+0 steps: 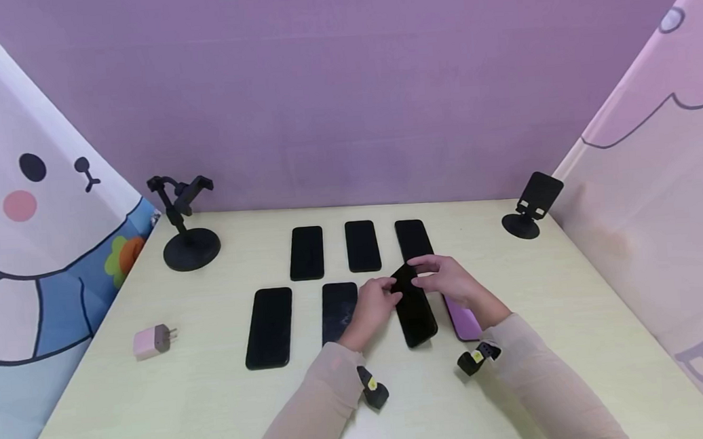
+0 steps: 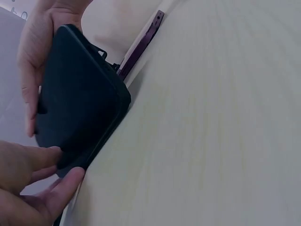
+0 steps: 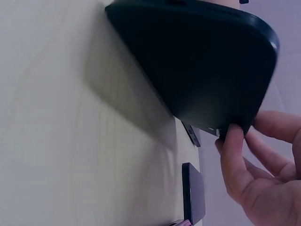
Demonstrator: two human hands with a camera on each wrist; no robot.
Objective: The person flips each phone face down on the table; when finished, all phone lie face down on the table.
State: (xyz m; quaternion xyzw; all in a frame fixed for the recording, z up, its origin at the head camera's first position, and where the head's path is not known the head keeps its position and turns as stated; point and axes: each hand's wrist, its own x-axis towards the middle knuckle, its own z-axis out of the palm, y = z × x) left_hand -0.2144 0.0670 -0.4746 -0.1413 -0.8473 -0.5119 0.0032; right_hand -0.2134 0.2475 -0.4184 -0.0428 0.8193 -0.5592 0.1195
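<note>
A black phone (image 1: 416, 313) is lifted at a tilt between both hands, its far end raised off the table. My left hand (image 1: 371, 308) pinches its upper left edge; the left wrist view shows thumb and fingers on a corner of the phone (image 2: 77, 101). At the far right corner, my right hand (image 1: 454, 284) pinches the same phone, as the right wrist view of the phone (image 3: 202, 70) also shows. Beneath the right hand lies a purple phone (image 1: 464, 320), partly hidden. Under the left wrist is another dark phone (image 1: 338, 309), its near part covered.
Three black phones (image 1: 306, 253) lie in a back row, and one more phone (image 1: 269, 328) lies front left. A pink-and-grey plug charger (image 1: 152, 341) is at the left. Black stands (image 1: 192, 250) (image 1: 534, 205) occupy the back corners of the pale table (image 1: 175, 409).
</note>
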